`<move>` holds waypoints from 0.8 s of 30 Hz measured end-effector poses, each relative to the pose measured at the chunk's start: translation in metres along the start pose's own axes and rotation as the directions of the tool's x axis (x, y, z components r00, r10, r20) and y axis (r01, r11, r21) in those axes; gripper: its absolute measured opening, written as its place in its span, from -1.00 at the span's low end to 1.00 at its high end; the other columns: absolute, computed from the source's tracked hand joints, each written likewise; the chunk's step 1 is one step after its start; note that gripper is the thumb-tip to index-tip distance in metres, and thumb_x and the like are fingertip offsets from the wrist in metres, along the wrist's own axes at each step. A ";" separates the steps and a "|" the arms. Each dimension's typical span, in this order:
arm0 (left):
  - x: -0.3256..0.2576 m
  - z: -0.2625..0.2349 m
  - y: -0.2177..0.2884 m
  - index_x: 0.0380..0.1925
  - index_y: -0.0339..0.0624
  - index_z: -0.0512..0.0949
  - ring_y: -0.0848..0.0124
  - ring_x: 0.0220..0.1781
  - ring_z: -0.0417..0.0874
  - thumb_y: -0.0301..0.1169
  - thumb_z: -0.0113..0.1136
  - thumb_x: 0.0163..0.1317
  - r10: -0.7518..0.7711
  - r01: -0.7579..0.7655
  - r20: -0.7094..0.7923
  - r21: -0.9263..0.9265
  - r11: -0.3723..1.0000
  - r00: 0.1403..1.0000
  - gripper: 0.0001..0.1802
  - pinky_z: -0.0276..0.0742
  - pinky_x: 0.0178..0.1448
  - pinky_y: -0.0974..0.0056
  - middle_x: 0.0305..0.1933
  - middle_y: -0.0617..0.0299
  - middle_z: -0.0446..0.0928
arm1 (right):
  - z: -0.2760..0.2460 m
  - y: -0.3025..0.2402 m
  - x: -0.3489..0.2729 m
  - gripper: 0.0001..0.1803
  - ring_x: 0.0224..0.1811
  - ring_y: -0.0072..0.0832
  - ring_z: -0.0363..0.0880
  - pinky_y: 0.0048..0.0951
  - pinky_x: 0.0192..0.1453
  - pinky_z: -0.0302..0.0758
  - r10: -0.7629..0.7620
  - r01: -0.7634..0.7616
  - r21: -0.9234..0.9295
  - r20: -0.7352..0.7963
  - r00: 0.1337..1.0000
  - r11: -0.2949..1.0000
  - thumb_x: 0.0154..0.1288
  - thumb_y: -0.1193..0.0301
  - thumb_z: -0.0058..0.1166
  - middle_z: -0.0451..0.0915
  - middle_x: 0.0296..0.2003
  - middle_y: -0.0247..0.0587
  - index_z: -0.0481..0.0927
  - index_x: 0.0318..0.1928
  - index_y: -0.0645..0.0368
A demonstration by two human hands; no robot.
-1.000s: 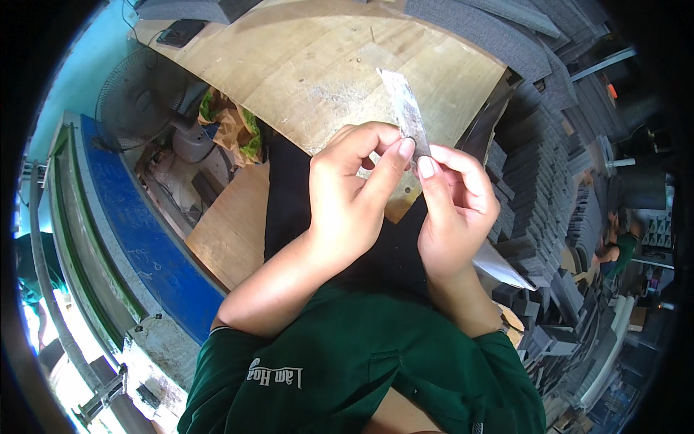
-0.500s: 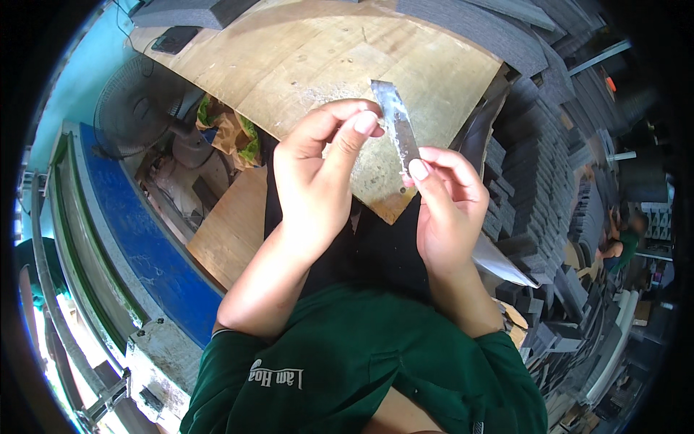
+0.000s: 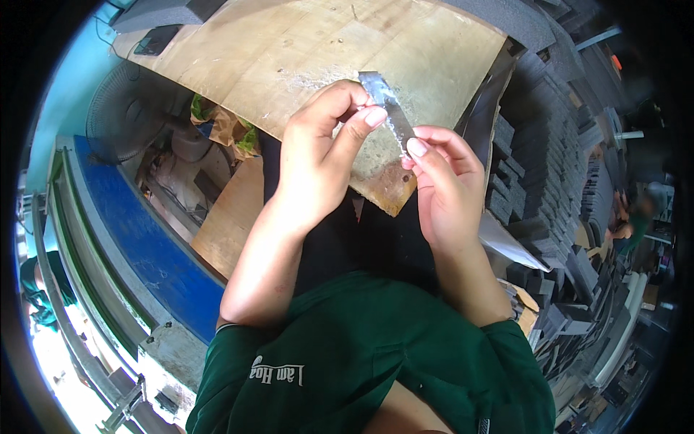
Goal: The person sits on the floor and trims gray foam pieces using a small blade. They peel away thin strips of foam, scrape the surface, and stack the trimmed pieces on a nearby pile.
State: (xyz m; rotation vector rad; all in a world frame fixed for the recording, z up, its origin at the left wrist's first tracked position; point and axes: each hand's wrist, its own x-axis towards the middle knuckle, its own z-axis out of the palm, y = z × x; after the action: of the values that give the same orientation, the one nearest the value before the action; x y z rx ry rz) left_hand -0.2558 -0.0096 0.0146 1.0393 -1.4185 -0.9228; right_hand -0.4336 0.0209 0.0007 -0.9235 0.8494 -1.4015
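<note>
Blade (image 3: pixel 387 108), a thin grey metal strip, is held above the plywood table (image 3: pixel 289 50), pinched by the left hand (image 3: pixel 318 159) at its upper end and the right hand (image 3: pixel 444 181) at its lower end. It looks light, stiff and sharp-edged, best gripped by its flat faces.
</note>
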 end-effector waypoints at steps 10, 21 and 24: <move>0.005 -0.029 -0.004 -0.10 -0.30 0.67 0.32 -0.24 0.63 -0.50 0.34 0.47 -0.049 0.021 0.139 0.193 0.981 0.989 -0.89 0.55 -0.06 0.27 -0.26 0.13 0.65 | -0.024 -0.008 0.012 -0.77 -0.09 -0.50 0.62 -0.35 0.07 0.58 -0.121 0.121 -0.024 -0.017 0.992 0.992 0.56 0.60 0.19 0.69 -0.06 -0.22 0.69 0.15 0.36; 0.015 -0.039 0.000 -0.09 -0.29 0.79 0.16 0.02 0.83 -0.54 0.44 0.29 0.149 -0.327 0.332 0.584 0.743 0.931 -0.80 0.69 0.19 0.19 -0.05 0.06 0.81 | -0.036 -0.013 0.011 -0.77 -0.08 -0.64 0.66 -0.57 0.06 0.58 -0.298 0.289 -0.302 0.017 0.955 0.908 0.50 0.67 0.29 0.75 -0.08 -0.24 0.72 0.11 0.41; 0.012 -0.041 0.001 -0.26 -0.28 0.77 0.11 0.02 0.79 -0.46 0.48 0.28 0.112 -0.198 0.194 0.518 0.832 0.975 -0.88 0.68 0.17 0.09 -0.12 0.08 0.80 | -0.040 -0.017 0.010 -0.78 -0.07 -0.65 0.66 -0.60 0.07 0.57 -0.318 0.308 -0.342 0.028 0.948 0.888 0.49 0.70 0.29 0.75 -0.06 -0.23 0.72 0.09 0.42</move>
State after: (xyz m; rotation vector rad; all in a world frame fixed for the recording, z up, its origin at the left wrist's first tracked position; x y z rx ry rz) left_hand -0.2148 -0.0199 0.0229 1.2517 -1.9294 -0.4964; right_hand -0.4766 0.0104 0.0001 -1.3592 1.0194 -1.5721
